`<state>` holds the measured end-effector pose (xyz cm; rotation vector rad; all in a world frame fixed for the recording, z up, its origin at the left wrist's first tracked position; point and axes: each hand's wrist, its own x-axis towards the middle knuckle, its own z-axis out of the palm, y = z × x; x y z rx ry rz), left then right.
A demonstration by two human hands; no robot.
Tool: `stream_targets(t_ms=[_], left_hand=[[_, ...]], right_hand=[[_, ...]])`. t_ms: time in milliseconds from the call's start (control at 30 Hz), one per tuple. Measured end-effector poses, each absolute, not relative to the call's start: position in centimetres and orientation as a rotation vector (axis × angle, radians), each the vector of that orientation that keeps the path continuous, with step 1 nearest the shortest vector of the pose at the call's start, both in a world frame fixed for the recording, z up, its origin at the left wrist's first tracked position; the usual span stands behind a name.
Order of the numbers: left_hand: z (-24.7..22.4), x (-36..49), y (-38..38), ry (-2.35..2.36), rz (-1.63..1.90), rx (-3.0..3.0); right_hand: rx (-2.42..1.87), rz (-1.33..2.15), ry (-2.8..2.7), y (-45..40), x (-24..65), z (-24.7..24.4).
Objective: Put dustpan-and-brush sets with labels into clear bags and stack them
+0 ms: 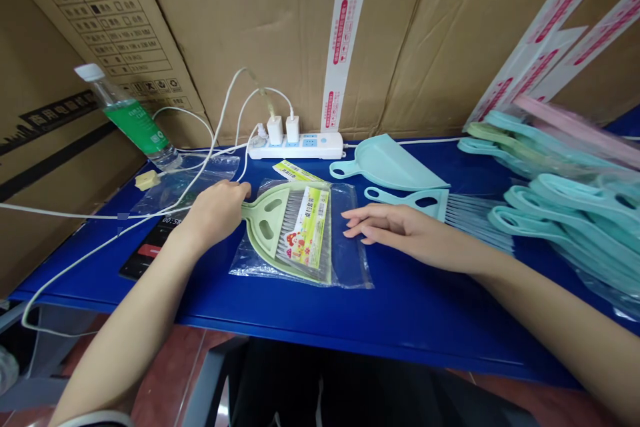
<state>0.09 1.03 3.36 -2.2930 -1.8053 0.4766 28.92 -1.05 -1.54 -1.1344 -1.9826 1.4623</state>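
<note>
A pale green dustpan and brush set [263, 227] lies in a clear plastic bag [350, 260] on the blue table, with a printed label card [314, 230] over the grey bristles. My left hand [217, 213] is closed around the set's handle end, which its fingers hide. Just right of the bag, my right hand [395, 227] hovers or rests with fingers stretched out, holding nothing. Beyond it are a loose light blue dustpan [395, 163] and a light blue brush [475, 217], its handle partly behind my right hand.
Several bagged dustpan sets [585, 213] are piled at the right. A power strip [300, 147] with white cables stands against cardboard boxes [280, 27]. At the left are a tilted bottle [137, 127], a phone [145, 253] and a small yellowish block [147, 179]. Another label card [295, 170] lies behind the bag.
</note>
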Motion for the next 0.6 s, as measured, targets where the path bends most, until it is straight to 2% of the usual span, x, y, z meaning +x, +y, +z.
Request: stream_targets(t_ms=[233,433,600], left_hand=[[3.4,0.4,0.8,-1.825,0.386,-2.265],[3.1,-0.7,0.9,-1.684,0.053,-2.663],[3.6,-1.9,0.6,-1.697,-0.009,-2.917]], right_hand=[[-1.130,1.446,-1.999,-1.1,29.1,-1.6],[-1.100,1.434,-2.014,-1.1,28.9,-1.5],[-1.097,1.379,-2.057,-1.3,29.0,-1.3]])
